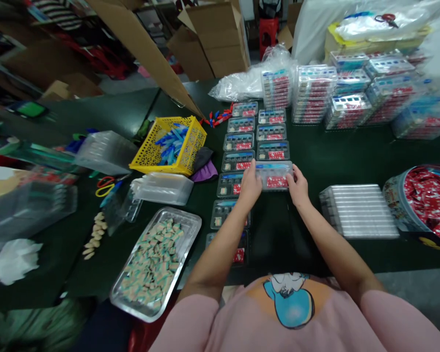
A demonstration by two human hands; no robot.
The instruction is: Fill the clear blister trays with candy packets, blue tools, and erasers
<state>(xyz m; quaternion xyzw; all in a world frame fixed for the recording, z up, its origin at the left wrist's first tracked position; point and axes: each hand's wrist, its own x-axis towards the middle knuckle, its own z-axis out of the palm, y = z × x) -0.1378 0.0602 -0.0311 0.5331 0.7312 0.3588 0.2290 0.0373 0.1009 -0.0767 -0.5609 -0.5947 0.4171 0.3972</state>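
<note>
Between my left hand and my right hand is a clear plastic case, gripped at its two short ends. A blue strip lies along its far edge, and a red-and-white packet shows near its middle. Below my left hand runs a column of similar trays with red packets and small beige blocks; my left forearm covers part of the nearest ones. A second, shorter column of filled trays stretches away just beyond the held case.
Stacks of packed cases stand at the back right. To the right are a stack of clear lids or trays and a tub of red packets. A metal tray of small blocks and a yellow basket of blue pieces lie left.
</note>
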